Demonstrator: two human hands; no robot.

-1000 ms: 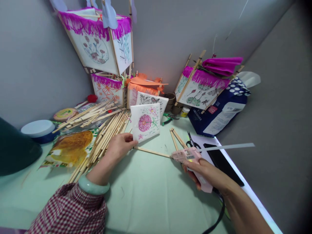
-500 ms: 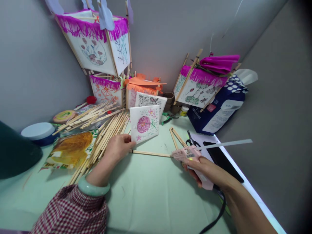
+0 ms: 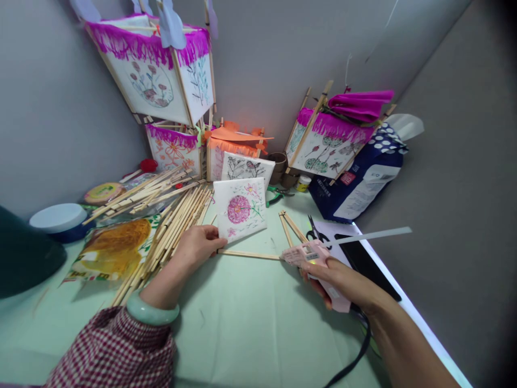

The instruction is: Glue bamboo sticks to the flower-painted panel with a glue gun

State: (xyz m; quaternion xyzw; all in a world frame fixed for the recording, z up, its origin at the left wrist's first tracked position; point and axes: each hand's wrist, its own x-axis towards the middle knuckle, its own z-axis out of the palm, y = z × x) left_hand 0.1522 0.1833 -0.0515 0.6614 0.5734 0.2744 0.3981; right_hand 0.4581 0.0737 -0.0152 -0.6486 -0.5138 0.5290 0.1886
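My left hand is closed on the near end of a thin wooden stick that lies across the pale green table. Just above its fingers stands a white paper panel with a pink painted flower. My right hand grips a pink glue gun, with a pale glue rod jutting out behind. The gun's nozzle points left and touches the far end of the stick. A black cord runs down from the gun.
A pile of loose wooden sticks lies left. Paper lanterns with magenta fringe stand at the back by the grey wall. Scissors, a dark phone, a blue polka-dot bag and a blue-and-white tub surround the work spot.
Both hands stay in place on the stick and the glue gun; only the view has shifted a little.
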